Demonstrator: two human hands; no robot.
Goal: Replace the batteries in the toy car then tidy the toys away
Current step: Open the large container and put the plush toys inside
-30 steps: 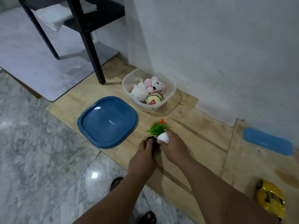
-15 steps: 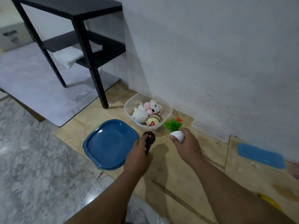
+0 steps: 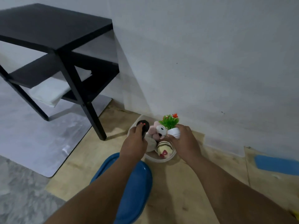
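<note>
The left hand's point(image 3: 134, 145) grip is wrapped around a small black remote point(image 3: 143, 126) with orange buttons, the thumb lying on its top face. The right hand's point(image 3: 184, 141) grip is closed on the white pot of a little plastic plant point(image 3: 171, 125), whose green leaves and red flower stand upright above the fingers. Both hands hover over a clear plastic tub point(image 3: 159, 159) that sits on the wooden floor boards point(image 3: 186, 183) close to the white wall point(image 3: 210, 62). The remote is above the tub's left side and the plant above its right side.

Inside the tub lie soft toys: a white and pink plush point(image 3: 159, 130) between the two hands, and a cream striped plush with a red bow point(image 3: 164, 150) nearer the front rim. A pale plush under the left hand is mostly hidden.

A blue lid point(image 3: 134, 188) lies on the boards just in front of the tub, partly covered by the left forearm. A second blue lid point(image 3: 278, 164) lies well apart on the right. At the lower right edge a sliver of yellow point(image 3: 296, 215) shows; whether it is the toy car cannot be told. A black side table point(image 3: 56, 38) stands to the left, with a folded white cloth point(image 3: 51, 91) on its lower shelf.
</note>
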